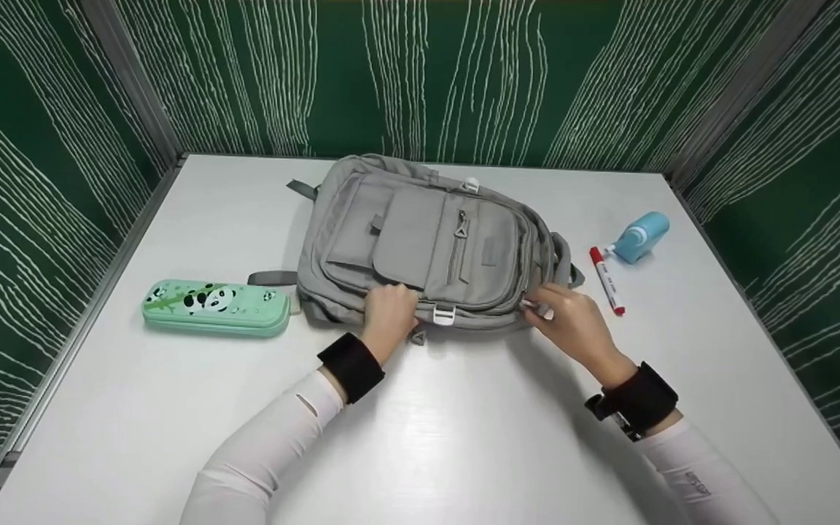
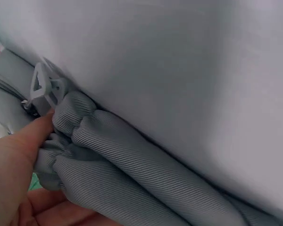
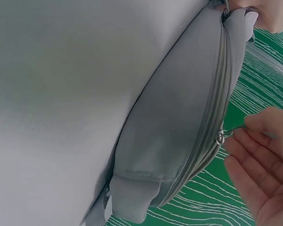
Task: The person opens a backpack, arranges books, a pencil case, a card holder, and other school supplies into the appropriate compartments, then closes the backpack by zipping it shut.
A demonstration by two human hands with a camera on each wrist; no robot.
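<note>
mint panda case | red-white marker | blue container, probably a bottle

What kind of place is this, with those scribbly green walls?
It looks like a small purpose-built work booth, perhaps for filming, though I can't be sure. The signs are the plain white table, the green panels with wavy white lines around it, and the metal posts at the corners.
</note>
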